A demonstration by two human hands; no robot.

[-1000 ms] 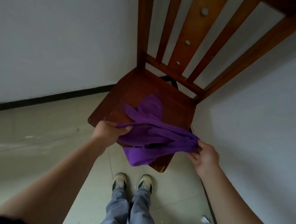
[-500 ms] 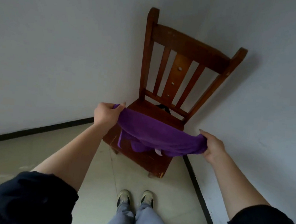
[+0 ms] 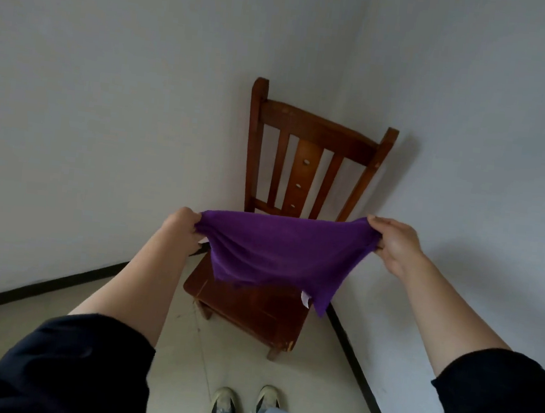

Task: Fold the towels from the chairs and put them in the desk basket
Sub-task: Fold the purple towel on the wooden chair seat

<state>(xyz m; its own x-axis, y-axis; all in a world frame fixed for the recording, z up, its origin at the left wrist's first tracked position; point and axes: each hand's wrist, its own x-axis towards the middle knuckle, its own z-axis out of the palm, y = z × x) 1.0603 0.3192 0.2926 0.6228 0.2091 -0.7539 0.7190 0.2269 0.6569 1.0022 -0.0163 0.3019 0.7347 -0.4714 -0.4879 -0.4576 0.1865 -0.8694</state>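
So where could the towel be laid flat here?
The chair seat is bare below the towel, bordered by the backrest behind and walls on both sides. Floor between chair and shoes is also free. Left hand and right hand hold the towel spread above.

I see the purple towel (image 3: 279, 254) now lifted clear of the wooden chair (image 3: 253, 308), stretched flat between my left hand (image 3: 181, 227) and right hand (image 3: 393, 244), both raised and farther apart.
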